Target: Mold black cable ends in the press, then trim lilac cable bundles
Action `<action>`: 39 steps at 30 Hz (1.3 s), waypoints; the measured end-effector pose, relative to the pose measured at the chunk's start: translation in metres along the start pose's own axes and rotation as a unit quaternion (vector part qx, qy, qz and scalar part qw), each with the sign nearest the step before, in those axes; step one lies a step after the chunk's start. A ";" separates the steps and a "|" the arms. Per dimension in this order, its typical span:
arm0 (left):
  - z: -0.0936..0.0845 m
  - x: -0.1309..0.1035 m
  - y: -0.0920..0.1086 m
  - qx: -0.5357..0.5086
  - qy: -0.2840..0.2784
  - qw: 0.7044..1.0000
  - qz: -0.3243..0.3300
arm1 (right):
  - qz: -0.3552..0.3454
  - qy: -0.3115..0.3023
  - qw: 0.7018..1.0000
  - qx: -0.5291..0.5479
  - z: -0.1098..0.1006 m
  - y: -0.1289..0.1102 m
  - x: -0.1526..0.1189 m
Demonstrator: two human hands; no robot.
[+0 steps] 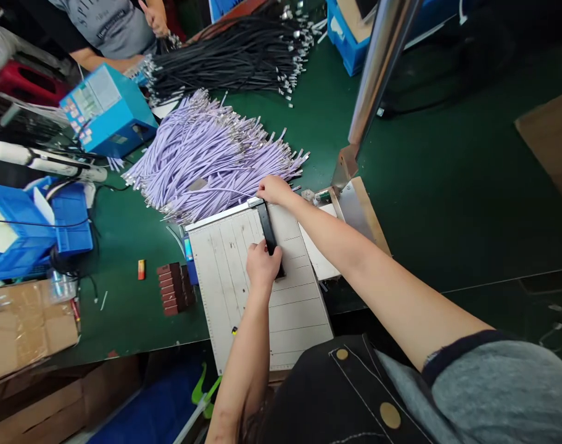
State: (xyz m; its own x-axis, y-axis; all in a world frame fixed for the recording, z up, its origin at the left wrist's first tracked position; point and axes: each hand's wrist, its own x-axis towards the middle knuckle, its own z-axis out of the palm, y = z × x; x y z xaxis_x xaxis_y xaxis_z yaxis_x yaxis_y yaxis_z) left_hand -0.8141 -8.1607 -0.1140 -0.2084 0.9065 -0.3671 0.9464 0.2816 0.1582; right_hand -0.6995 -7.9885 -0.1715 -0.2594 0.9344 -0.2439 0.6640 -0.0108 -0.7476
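Note:
A pale board with ruled lines (234,259), like a paper trimmer's bed, lies tilted at the table's front edge. Across it runs a black bar (266,225), meeting a metal rail (220,214) along the far edge. My left hand (263,266) is closed over the near part of this bar, thumb on its right side and fingers on its left. At the rail's right end, my right hand (275,190) makes a pinch beside a large heap of lilac cables (216,151); what its fingertips hold is too small to make out.
Black cables (229,58) lie behind, near a co-worker's hand (155,18). A blue machine (109,111) and blue bins (21,228) stand left. Brown blocks (172,288) and a small battery-like cylinder (141,269) sit beside the board. A metal post (377,68) rises at right.

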 end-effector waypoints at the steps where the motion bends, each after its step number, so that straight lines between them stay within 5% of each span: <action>1: 0.001 0.000 0.000 0.003 0.000 1.000 -0.002 | -0.001 0.003 1.000 0.002 0.000 0.001 0.000; 30: 0.009 0.002 -0.004 0.039 0.001 0.999 0.020 | -0.011 0.030 0.999 0.012 0.007 0.007 0.002; 39: 0.006 -0.001 -0.002 0.125 -0.054 0.990 0.037 | -0.007 0.027 0.999 0.015 0.008 0.005 0.001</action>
State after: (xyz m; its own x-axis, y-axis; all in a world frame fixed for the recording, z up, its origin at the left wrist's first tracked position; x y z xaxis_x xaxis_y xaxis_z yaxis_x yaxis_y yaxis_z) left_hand -0.8145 -8.1638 -0.1198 -0.1218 0.8788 -0.4613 0.9924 0.1171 -0.0390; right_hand -0.7018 -7.9902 -0.1805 -0.2303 0.9524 -0.1997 0.6385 -0.0070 -0.7696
